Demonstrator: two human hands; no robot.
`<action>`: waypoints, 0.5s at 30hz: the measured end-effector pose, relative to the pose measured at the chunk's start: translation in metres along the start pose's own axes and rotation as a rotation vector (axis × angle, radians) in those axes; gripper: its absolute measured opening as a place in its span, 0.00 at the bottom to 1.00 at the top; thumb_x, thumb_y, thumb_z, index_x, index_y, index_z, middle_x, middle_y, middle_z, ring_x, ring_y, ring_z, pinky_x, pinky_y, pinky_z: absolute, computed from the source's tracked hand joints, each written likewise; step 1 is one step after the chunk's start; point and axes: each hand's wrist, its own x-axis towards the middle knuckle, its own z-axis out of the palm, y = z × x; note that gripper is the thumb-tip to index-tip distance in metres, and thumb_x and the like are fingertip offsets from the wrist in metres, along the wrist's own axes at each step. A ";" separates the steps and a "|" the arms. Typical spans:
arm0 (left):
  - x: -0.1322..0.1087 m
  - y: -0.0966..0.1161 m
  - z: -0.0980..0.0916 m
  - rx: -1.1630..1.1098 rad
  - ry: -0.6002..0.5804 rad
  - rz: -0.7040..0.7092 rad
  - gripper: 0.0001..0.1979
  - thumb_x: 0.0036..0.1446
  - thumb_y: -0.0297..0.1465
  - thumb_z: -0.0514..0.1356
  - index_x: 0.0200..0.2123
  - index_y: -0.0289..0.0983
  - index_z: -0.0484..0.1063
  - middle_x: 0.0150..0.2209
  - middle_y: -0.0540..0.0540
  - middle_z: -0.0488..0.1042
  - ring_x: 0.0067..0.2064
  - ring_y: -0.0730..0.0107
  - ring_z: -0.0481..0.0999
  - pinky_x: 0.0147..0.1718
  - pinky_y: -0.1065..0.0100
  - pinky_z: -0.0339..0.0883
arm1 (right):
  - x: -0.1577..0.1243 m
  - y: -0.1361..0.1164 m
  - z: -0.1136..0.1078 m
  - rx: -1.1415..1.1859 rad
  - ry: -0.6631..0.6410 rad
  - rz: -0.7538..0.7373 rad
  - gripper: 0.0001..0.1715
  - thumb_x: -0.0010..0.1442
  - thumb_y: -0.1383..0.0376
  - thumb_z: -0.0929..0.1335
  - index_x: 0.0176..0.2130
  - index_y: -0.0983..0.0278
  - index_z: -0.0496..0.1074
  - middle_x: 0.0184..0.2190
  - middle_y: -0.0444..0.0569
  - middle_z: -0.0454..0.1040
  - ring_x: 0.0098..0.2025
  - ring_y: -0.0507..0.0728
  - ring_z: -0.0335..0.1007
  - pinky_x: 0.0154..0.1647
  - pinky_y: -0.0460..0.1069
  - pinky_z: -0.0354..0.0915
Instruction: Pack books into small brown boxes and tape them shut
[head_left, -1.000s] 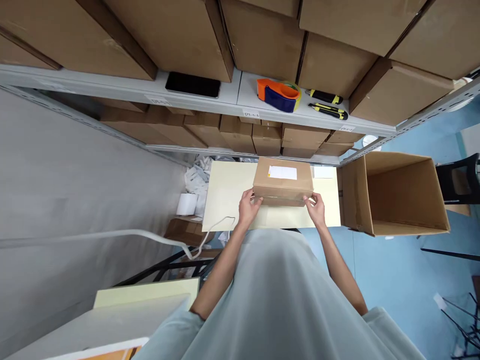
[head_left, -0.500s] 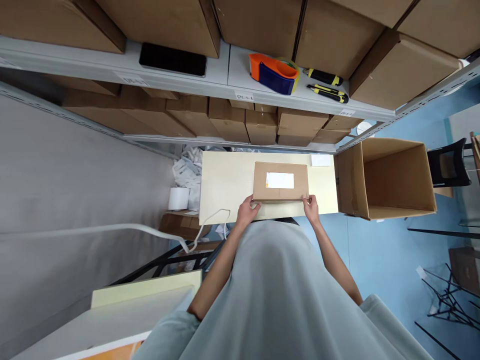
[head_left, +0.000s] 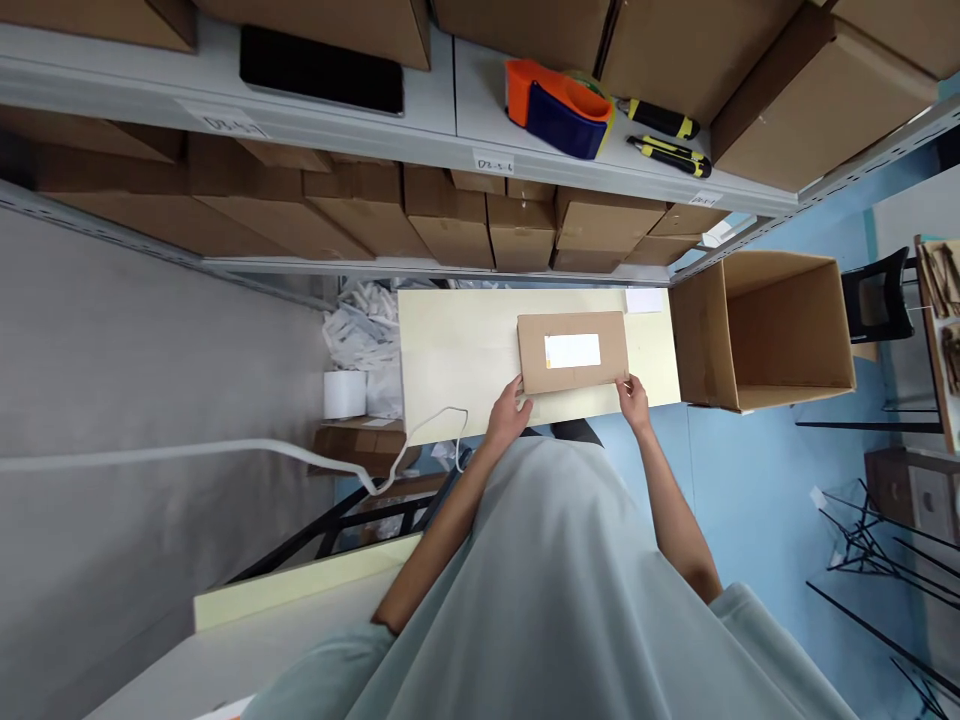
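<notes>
A closed cardboard box [head_left: 536,355] with a white label [head_left: 572,351] on its top face is over the pale yellow table [head_left: 450,340]. My left hand [head_left: 510,412] holds its near left corner, thumb apart from the fingers. At the near right corner, my right hand [head_left: 634,400] grips the box between thumb and fingers. The undersides of the fingertips are hidden. Whether the box rests fully on the table I cannot tell. A small white stack of paper [head_left: 643,300] lies at the table's far right corner.
A large open carton [head_left: 787,330] stands right of the table. Above the far edge, a shelf [head_left: 480,120] carries boxes, a phone [head_left: 322,70], an orange-and-blue tape dispenser [head_left: 559,105] and utility knives [head_left: 667,155]. A white cable [head_left: 262,445] hangs at left, near a white roll [head_left: 345,394].
The box has shifted slightly right on the table and turned a little, both hands moving with it. My view has also shifted slightly.
</notes>
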 end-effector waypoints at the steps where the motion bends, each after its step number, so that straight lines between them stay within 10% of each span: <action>1: -0.001 0.002 -0.002 0.006 0.003 0.021 0.33 0.65 0.29 0.60 0.72 0.41 0.65 0.70 0.37 0.73 0.65 0.50 0.79 0.64 0.47 0.76 | -0.003 0.001 0.000 -0.001 0.001 -0.004 0.41 0.64 0.35 0.65 0.56 0.65 0.73 0.55 0.67 0.82 0.57 0.69 0.81 0.58 0.64 0.76; 9: 0.010 0.054 -0.003 0.219 0.189 0.294 0.28 0.67 0.32 0.60 0.69 0.38 0.68 0.70 0.34 0.70 0.74 0.46 0.68 0.75 0.43 0.61 | 0.011 0.001 -0.025 -0.056 0.068 -0.068 0.43 0.70 0.37 0.63 0.64 0.66 0.72 0.65 0.69 0.76 0.63 0.69 0.77 0.61 0.65 0.77; 15: 0.025 0.119 0.043 0.236 0.109 0.315 0.21 0.69 0.35 0.59 0.64 0.41 0.74 0.65 0.37 0.76 0.68 0.49 0.74 0.70 0.46 0.68 | 0.074 -0.005 -0.064 -0.221 0.073 -0.263 0.35 0.77 0.45 0.60 0.65 0.66 0.73 0.67 0.67 0.75 0.69 0.69 0.72 0.67 0.66 0.73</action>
